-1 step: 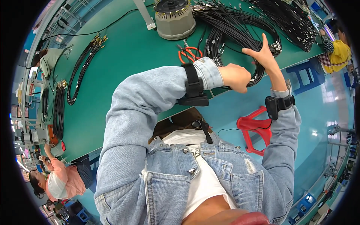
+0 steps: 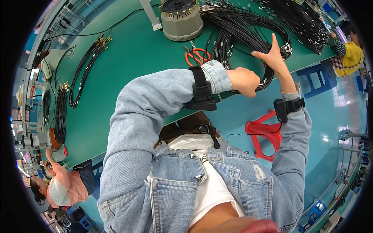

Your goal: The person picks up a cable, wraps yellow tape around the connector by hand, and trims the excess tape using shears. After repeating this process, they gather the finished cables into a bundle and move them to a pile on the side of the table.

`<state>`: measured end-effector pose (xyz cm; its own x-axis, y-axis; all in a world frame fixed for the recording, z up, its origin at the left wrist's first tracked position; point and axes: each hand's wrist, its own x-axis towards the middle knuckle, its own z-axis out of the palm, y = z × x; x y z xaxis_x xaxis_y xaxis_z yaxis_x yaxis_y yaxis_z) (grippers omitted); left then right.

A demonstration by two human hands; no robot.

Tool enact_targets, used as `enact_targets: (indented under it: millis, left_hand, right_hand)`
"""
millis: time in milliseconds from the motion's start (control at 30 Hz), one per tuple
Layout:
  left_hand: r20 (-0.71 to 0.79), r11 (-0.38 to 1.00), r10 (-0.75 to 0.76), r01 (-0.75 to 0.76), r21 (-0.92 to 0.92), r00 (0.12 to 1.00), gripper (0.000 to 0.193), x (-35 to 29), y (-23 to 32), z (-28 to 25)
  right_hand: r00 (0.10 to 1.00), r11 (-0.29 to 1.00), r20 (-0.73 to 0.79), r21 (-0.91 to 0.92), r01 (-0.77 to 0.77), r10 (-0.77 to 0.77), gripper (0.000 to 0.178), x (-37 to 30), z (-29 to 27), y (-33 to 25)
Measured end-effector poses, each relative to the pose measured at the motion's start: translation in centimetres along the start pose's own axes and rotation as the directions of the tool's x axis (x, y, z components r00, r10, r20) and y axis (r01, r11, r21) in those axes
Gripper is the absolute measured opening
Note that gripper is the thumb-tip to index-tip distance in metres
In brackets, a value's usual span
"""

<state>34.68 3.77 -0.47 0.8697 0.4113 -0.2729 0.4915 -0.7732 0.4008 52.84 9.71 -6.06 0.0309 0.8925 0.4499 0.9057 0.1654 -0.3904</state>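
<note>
One green desk, one broad coil of black cables

The desk fills the upper half of the view. The coil lies by its near edge, right of centre, its loops reaching just past that edge. A grey, rounded machine stands left of the coil.

The right hand is at the coil's right side, spread open, thumb and forefinger wide apart and clasping nothing visible. The left hand is clenched at the near edge; whether it grips any strands is hidden.

To handle the coil well, the left should anchor the near loops while the right gathers the outer ones evenly, without sharp bends or crossed strands. Orange-handled pliers lie close to the left sleeve, best kept clear of the loops. Small white tags on the cables should not snag.
</note>
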Motion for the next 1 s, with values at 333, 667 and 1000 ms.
enact_targets:
  millis: [333, 667, 1000]
  left_hand:
    - [-0.379, 0.995, 0.09, -0.07, 0.066, 0.921, 0.063, -3.4, -2.9, 0.4]
    - [-0.555, 0.749, -0.662, 0.44, -0.496, 0.504, 0.1, -1.3, -15.5, 0.7]
    - [-0.465, 0.734, -0.671, 0.61, -0.3, 0.578, 0.098, 4.8, -12.7, -0.7]
  right_hand:
    - [0.979, 0.991, 0.176, 0.073, -0.114, 0.1, 0.094, 2.6, -0.9, -2.6]
    - [0.954, 0.805, 0.158, 0.511, -0.3, 0.255, 0.083, 1.6, -3.7, -3.4]
    - [0.974, 0.679, 0.147, 0.699, -0.226, 0.172, 0.079, 0.0, -0.2, -1.0]
